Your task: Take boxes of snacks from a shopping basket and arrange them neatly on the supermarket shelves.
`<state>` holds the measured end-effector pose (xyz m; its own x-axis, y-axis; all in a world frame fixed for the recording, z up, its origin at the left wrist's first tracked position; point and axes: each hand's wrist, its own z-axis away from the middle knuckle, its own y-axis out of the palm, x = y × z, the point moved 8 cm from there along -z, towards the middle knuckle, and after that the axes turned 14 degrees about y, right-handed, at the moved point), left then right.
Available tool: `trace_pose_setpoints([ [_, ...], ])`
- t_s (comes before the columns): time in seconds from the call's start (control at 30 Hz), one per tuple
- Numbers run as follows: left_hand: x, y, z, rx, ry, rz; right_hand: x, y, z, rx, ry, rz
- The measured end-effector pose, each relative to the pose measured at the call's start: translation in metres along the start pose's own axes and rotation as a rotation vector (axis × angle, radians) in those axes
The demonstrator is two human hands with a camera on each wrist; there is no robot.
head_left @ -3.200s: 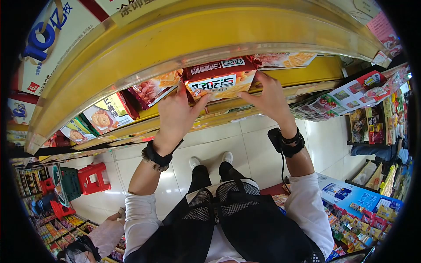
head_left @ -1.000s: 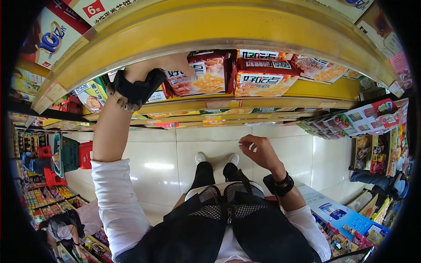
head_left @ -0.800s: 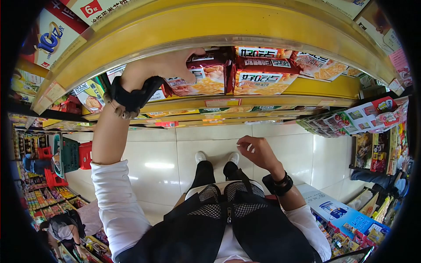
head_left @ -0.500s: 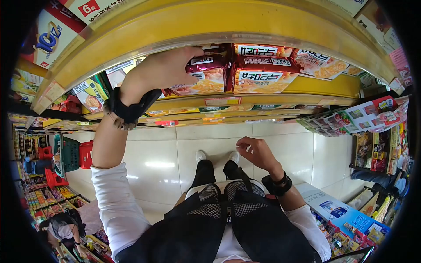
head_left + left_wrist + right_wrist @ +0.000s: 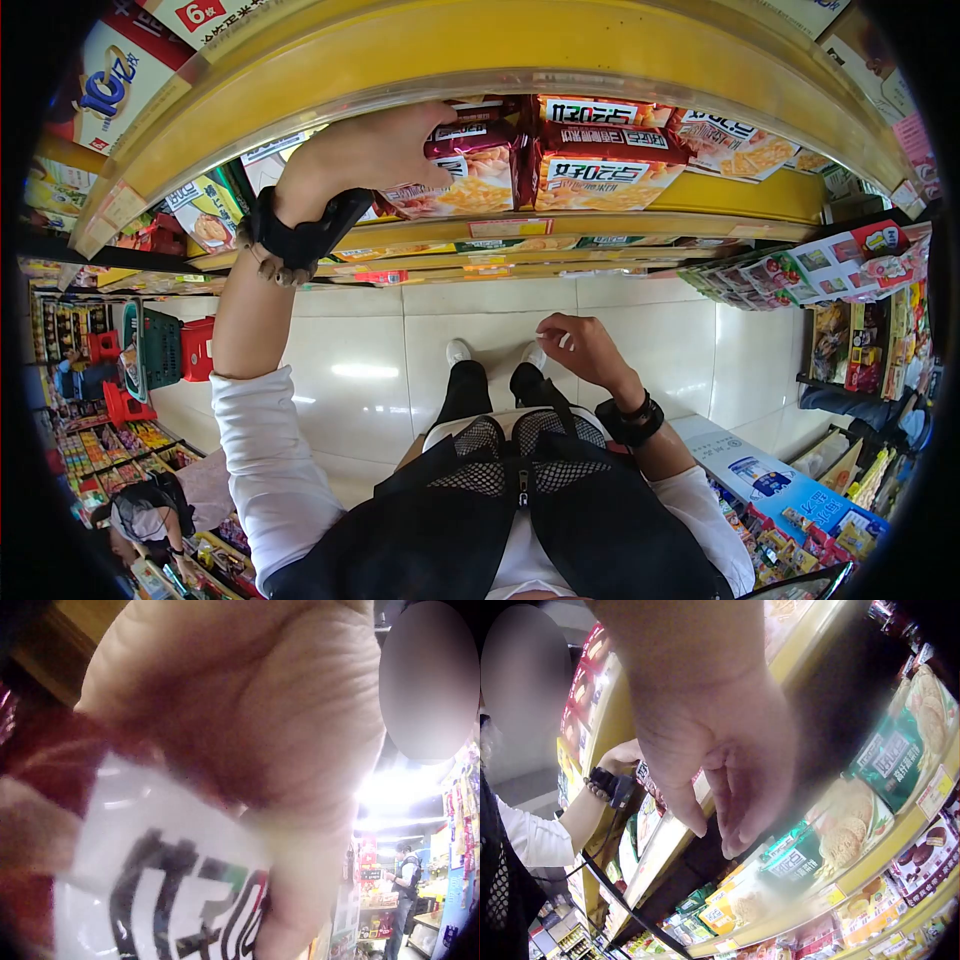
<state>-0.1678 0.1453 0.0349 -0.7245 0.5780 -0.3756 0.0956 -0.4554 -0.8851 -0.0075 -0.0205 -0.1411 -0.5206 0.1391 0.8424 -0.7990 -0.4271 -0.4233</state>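
My left hand (image 5: 370,155) grips a dark red biscuit packet (image 5: 485,185) by its left end on the yellow shelf. The thumb lies over the packet's front and the other fingers reach over its top, partly hidden. In the left wrist view, the palm spans close above the white lettered label (image 5: 172,877). Directly to the right stands a brighter red biscuit packet (image 5: 605,185), with another packet behind it. Away from the shelf, my right hand (image 5: 590,350) hangs over the floor, fingers loosely curled and holding nothing.
The upper shelf's edge (image 5: 520,60) overhangs the packets. More biscuit packs (image 5: 735,145) stand farther right, and a yellow-green pack (image 5: 205,210) to the left. Hanging printed packs (image 5: 820,265) jut out at right. A green basket (image 5: 158,345) and a person (image 5: 150,515) are at left.
Earlier, both hands held the brighter red packet; it now stands on the shelf. My left hand has moved left to the darker packet, while the right has dropped away from the shelf.
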Motion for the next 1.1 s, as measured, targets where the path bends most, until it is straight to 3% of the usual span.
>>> trace_pose_setpoints([
  [0.2, 0.015, 0.003, -0.001, -0.064, -0.001, 0.063, -0.001, 0.002, 0.000, 0.007, 0.010, 0.014],
  [0.27, -0.002, -0.005, 0.001, -0.108, 0.128, -0.058, -0.003, 0.003, 0.000, 0.008, 0.009, 0.018],
  [0.37, -0.012, -0.013, 0.003, -0.090, 0.117, 0.016, -0.002, 0.003, 0.000, 0.010, 0.011, 0.013],
  [0.77, 0.018, -0.010, -0.008, -0.239, 0.314, -0.001, -0.004, 0.009, 0.000, 0.021, 0.036, -0.005],
  [0.8, 0.022, -0.008, -0.007, -0.239, 0.314, -0.002, -0.005, 0.010, 0.000, 0.021, 0.036, -0.006],
  [0.87, 0.017, 0.003, -0.005, -0.044, 0.174, 0.083, -0.006, 0.010, 0.001, 0.013, 0.016, 0.013],
  [1.03, -0.005, 0.006, 0.002, -0.095, 0.114, 0.015, -0.009, 0.013, 0.001, 0.024, 0.016, 0.015],
  [1.1, -0.009, 0.011, 0.005, -0.022, 0.101, 0.049, -0.009, 0.014, 0.001, 0.025, 0.016, 0.008],
])
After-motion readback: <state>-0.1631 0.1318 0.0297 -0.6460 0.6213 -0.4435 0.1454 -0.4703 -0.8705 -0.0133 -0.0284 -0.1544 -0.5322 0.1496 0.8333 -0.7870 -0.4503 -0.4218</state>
